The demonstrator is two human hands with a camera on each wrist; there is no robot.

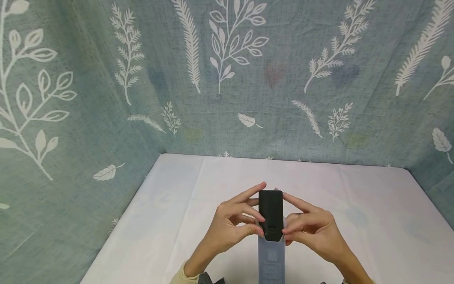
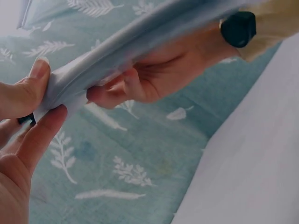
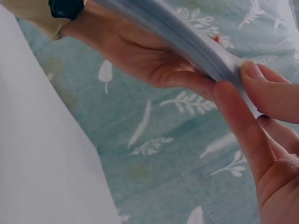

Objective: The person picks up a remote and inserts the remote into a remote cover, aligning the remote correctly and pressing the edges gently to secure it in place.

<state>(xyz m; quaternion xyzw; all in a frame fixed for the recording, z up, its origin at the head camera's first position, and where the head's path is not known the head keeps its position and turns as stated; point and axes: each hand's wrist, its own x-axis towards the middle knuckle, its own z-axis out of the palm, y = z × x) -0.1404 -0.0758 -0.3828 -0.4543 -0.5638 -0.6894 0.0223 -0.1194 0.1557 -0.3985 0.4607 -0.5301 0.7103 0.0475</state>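
Observation:
A black rectangular block-like object [image 1: 271,211] with a small slot near its lower end stands partly inside a translucent bluish plastic sleeve [image 1: 271,264]. Its upper part sticks out of the sleeve's mouth; what it is exactly, I cannot tell. My left hand [image 1: 231,225] pinches the sleeve's left edge at the mouth, some fingers along the black object. On the other side, my right hand [image 1: 312,225] pinches the right edge, its index finger reaching up to the object's top corner. Both wrist views show the sleeve [image 2: 112,60] [image 3: 173,35] stretching back between the hands.
Beneath the hands spreads a white-covered table [image 1: 198,197]. Green-grey curtains [image 1: 159,79] with white leaf prints hang behind and at the sides. A dark wrist-worn device [image 2: 238,29] sits at the right wrist, another [image 3: 67,8] at the left.

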